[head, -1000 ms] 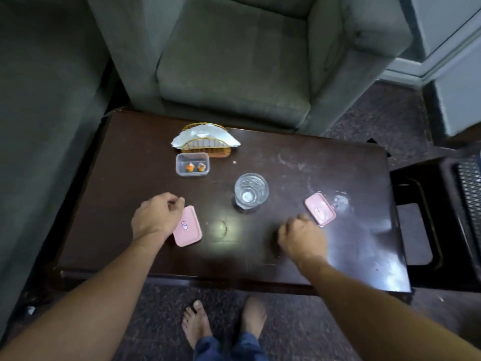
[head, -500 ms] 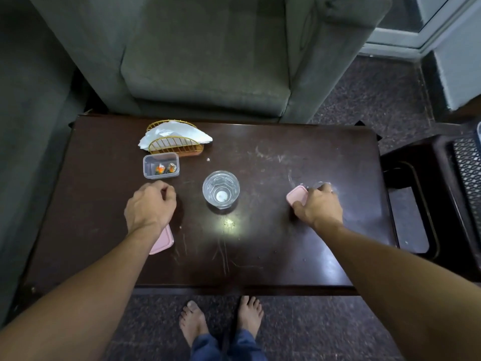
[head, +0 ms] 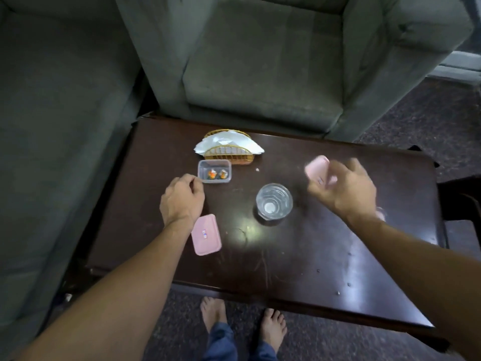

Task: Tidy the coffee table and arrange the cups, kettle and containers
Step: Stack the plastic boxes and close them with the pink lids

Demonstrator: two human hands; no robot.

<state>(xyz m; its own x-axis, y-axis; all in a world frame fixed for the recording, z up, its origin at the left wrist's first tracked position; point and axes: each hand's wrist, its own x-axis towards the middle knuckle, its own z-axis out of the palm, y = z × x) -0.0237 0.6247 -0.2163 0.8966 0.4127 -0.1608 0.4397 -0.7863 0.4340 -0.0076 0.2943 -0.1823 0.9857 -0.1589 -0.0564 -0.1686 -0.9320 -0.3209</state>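
Observation:
My right hand (head: 343, 190) holds a pink lid (head: 316, 170) lifted above the dark coffee table (head: 299, 256), tilted and blurred by motion. My left hand (head: 182, 198) hovers with curled fingers, holding nothing, just left of a small clear container (head: 214, 171) with orange items inside. A second pink lid (head: 206, 235) lies flat on the table beside my left wrist. A clear drinking glass (head: 274, 201) stands upright between my hands. Something clear (head: 380, 212) peeks out at the right behind my right wrist, mostly hidden.
A wicker napkin holder (head: 229, 149) with white napkins stands at the table's far edge. A grey armchair (head: 263, 69) sits behind the table and a sofa (head: 59, 126) to the left. A dark side stand (head: 460, 199) is at the right. My bare feet (head: 242, 316) are below the near edge.
My right hand has picked the right pink lid up off the table and carried it left and away. My left hand has moved off the other lid toward the clear container.

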